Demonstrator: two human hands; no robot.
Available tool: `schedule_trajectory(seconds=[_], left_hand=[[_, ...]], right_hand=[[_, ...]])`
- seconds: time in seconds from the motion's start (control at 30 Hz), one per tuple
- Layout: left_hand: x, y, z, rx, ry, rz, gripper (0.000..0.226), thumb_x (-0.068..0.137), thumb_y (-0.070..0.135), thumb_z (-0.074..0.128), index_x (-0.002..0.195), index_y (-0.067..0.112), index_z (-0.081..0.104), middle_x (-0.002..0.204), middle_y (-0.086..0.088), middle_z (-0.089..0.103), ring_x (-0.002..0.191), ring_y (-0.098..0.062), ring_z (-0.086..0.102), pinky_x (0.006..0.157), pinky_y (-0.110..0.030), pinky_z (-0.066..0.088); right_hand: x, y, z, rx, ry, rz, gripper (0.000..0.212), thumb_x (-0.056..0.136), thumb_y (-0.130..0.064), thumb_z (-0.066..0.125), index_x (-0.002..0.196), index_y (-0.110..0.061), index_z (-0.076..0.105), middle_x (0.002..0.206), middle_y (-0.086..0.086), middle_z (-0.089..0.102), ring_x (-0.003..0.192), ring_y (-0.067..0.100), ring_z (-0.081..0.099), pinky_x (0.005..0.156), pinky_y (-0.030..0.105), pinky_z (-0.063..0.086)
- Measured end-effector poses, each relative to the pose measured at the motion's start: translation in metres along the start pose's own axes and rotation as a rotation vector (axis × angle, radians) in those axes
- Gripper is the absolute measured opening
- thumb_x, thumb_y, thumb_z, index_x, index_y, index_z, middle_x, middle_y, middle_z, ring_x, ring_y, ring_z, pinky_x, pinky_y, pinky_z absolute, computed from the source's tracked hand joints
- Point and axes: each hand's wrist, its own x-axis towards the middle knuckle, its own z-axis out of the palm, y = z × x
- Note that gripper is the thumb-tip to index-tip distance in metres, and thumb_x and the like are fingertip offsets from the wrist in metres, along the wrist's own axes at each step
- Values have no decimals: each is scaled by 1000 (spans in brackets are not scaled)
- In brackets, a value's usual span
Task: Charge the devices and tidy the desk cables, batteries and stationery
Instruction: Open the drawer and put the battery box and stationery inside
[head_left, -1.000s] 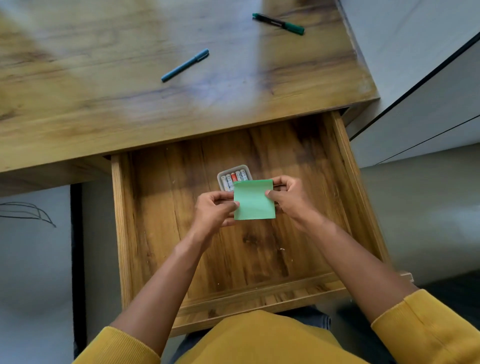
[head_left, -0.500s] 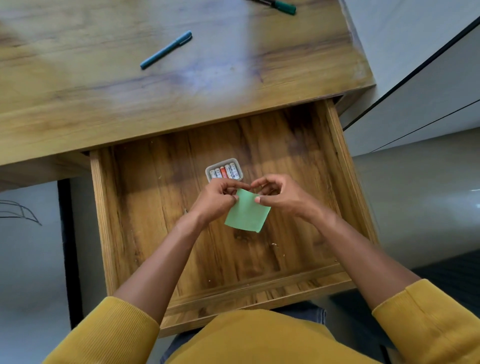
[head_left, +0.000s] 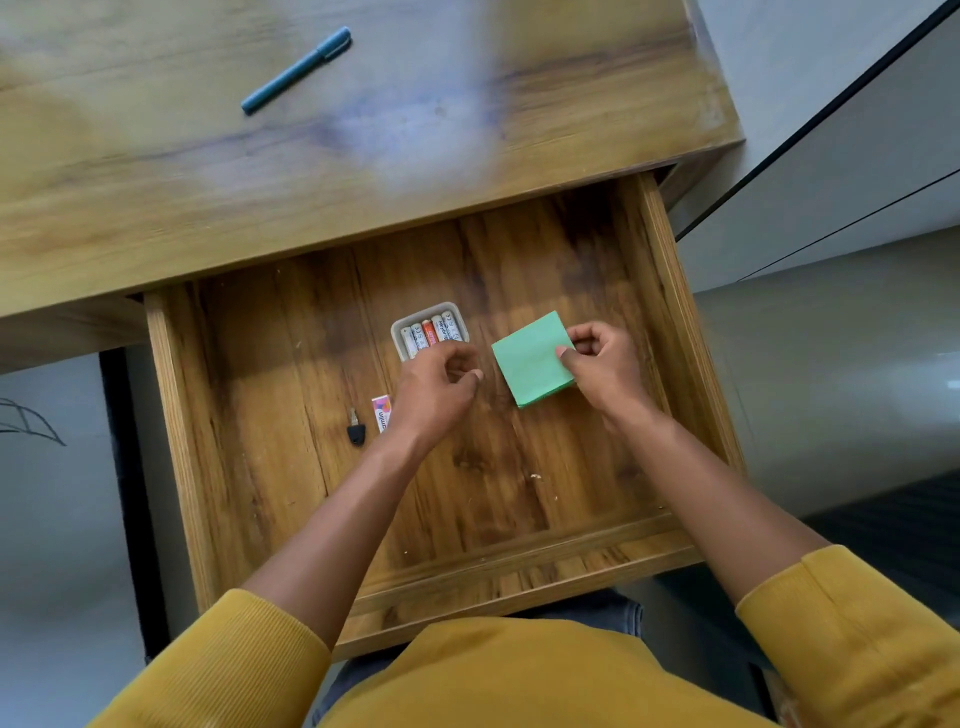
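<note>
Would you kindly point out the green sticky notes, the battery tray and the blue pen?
green sticky notes (head_left: 530, 361): head view, middle of the top sheet.
battery tray (head_left: 451, 310): head view, far rim.
blue pen (head_left: 295, 71): head view, middle of the barrel.

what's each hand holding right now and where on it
The right hand pinches the green sticky-note pad at its right edge. The left hand is curled near the battery tray and seems to hold nothing.
</note>
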Motion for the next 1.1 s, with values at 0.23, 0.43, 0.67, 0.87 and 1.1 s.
schedule_trajectory(seconds=[0.23,0.43,0.67,0.87,1.1], left_hand=[[-14,-3,33,460,-107,311,43,101,22,68,144,19,63,153,-2,53,145,-26,40,117,-43,43],[-16,-19,43,721,-122,436,54,92,23,78,143,15,61,158,-11,45,148,-33,38,116,-50,48],[-11,-12,43,729,-116,476,53,93,19,77,143,10,61,161,-15,46,154,-34,36,126,-49,36],[-8,-14,39,698,-127,497,52,96,20,74,145,11,59,163,-13,44,156,-32,34,126,-46,34],[-29,-16,22,462,164,514,17,101,19,65,113,11,74,120,-6,72,111,-23,67,86,-35,59]], right_hand=[[-4,11,9,-255,62,-221,29,94,-24,78,115,-25,58,110,-5,67,96,11,67,74,30,62],[-11,15,13,-716,78,-476,40,87,-18,81,125,-18,65,129,6,58,115,27,59,87,39,59],[-18,28,12,-892,57,-620,39,90,-22,75,129,-16,69,142,7,59,124,30,55,96,46,55],[-21,26,10,-904,60,-609,41,91,-28,76,130,-19,67,142,5,58,124,29,53,96,44,54],[-19,7,23,-646,125,-677,20,92,-12,73,111,-11,77,114,6,76,104,27,67,84,42,58]])
